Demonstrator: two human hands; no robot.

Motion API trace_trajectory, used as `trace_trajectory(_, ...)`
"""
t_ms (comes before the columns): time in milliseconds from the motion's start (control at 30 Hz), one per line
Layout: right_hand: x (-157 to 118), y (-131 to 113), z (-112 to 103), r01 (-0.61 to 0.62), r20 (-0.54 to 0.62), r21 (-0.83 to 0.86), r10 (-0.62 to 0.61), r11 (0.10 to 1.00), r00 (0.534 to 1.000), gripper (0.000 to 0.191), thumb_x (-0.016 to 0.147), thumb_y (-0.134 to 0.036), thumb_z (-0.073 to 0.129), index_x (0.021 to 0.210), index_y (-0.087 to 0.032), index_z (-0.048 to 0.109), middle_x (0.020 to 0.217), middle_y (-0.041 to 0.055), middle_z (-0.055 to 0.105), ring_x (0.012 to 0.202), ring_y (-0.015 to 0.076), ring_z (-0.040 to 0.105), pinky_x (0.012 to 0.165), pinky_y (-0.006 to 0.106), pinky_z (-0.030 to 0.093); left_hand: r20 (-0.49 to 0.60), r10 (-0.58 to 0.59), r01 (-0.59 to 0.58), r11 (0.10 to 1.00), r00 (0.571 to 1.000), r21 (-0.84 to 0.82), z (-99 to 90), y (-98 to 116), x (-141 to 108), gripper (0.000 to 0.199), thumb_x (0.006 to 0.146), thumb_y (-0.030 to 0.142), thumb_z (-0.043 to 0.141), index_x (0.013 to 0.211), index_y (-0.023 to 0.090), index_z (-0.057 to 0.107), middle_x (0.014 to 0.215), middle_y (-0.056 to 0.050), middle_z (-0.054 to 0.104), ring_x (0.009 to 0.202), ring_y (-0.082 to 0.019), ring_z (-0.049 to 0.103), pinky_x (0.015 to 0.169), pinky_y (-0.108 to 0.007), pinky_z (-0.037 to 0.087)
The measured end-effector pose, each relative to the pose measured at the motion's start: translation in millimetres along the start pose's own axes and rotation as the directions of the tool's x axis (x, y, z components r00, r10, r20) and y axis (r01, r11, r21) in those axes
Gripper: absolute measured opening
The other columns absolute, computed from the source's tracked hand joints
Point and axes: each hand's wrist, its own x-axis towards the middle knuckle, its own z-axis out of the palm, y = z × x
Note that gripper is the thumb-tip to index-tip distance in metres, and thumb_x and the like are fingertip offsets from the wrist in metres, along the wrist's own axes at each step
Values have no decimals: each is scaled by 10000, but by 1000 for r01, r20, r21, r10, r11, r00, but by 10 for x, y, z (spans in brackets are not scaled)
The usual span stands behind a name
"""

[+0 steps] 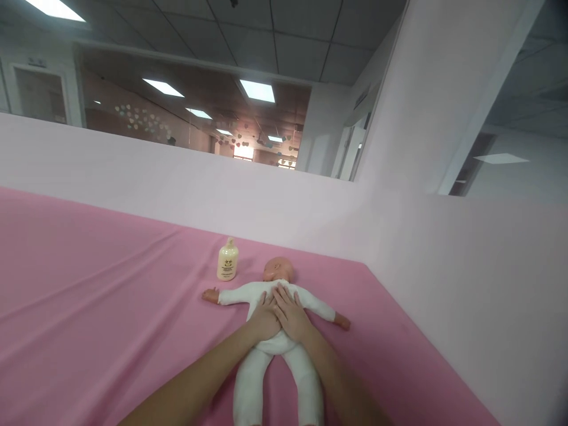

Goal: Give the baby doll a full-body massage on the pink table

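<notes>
A baby doll [278, 344] in a white suit lies on a pink cloth, its arms spread and its head turned to one side, away from me. My left hand [265, 318] rests flat on the doll's torso with its fingers stretched out. Beside it, my right hand [291, 312] lies on the doll's chest, fingers extended and partly over the left hand's fingers. Neither hand grips anything. The part of the torso under my palms is hidden.
A cream-coloured bottle [228, 264] stands on the pink cloth [110, 284] to the left of the doll's head. A white wall [266, 207] with windows borders the far edge and the right side.
</notes>
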Motion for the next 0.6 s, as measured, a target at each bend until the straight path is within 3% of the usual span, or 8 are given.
trace_trajectory(67, 125, 93, 23, -3, 3, -10, 3, 1000, 1000, 584, 1053, -425, 224, 1610, -250, 204, 1694, 26, 80, 1575, 214, 70, 1266, 484, 82, -7, 33, -33, 999, 999, -7, 5, -22, -13, 621, 1008, 327, 368, 1606, 211, 246, 1671, -109, 182, 1555, -323, 131, 1245, -590, 120)
trace_trajectory(167, 236, 189, 101, -116, -55, -5, 116, 993, 992, 611, 1052, -436, 224, 1621, -236, 128, 1694, 35, 77, 1576, 224, 61, 1258, 473, 135, -31, 16, -17, 1000, 999, -14, 26, -23, -20, 605, 1005, 290, 346, 1596, 182, 278, 1657, -114, 244, 1551, -281, 181, 1250, -549, 152)
trace_trajectory(300, 235, 212, 229, -245, -105, -8, 243, 969, 964, 658, 1043, -438, 257, 1619, -147, 131, 1693, 85, 57, 1574, 263, 89, 1253, 468, 161, -101, -244, 241, 970, 964, -43, 30, -4, -14, 609, 1006, 254, 290, 1592, 88, 261, 1663, -152, 207, 1551, -280, 181, 1244, -512, 190)
trace_trajectory(367, 182, 182, 274, -300, -90, 5, 299, 954, 950, 683, 1034, -420, 285, 1612, -87, 134, 1690, 118, 57, 1572, 276, 97, 1257, 462, 155, -110, -379, 372, 925, 919, -75, 3, -6, 0, 624, 1016, 282, 278, 1589, 40, 230, 1661, -185, 179, 1550, -292, 183, 1239, -511, 192)
trace_trajectory(433, 91, 128, 293, -331, -49, 25, 332, 943, 942, 702, 1028, -410, 293, 1604, -44, 129, 1686, 141, 53, 1572, 278, 85, 1262, 459, 146, -86, -443, 435, 895, 892, -97, -42, -7, 9, 643, 1018, 305, 286, 1591, 26, 203, 1660, -200, 166, 1551, -297, 177, 1237, -516, 184)
trace_trajectory(533, -143, 9, 255, -318, 13, 46, 317, 947, 948, 698, 1027, -399, 278, 1598, -21, 140, 1681, 154, 38, 1572, 276, 48, 1264, 470, 136, -42, -437, 432, 897, 898, -95, -119, 18, -57, 646, 1013, 296, 293, 1591, 23, 195, 1665, -199, 146, 1556, -303, 145, 1238, -530, 159)
trace_trajectory(600, -356, -84, 186, -268, 45, 78, 265, 960, 963, 666, 1030, -377, 263, 1600, -46, 166, 1681, 139, 61, 1571, 269, 52, 1264, 486, 132, -4, -373, 371, 924, 928, -97, -165, 57, -199, 646, 1014, 317, 311, 1588, 35, 222, 1670, -192, 132, 1557, -329, 123, 1234, -555, 157)
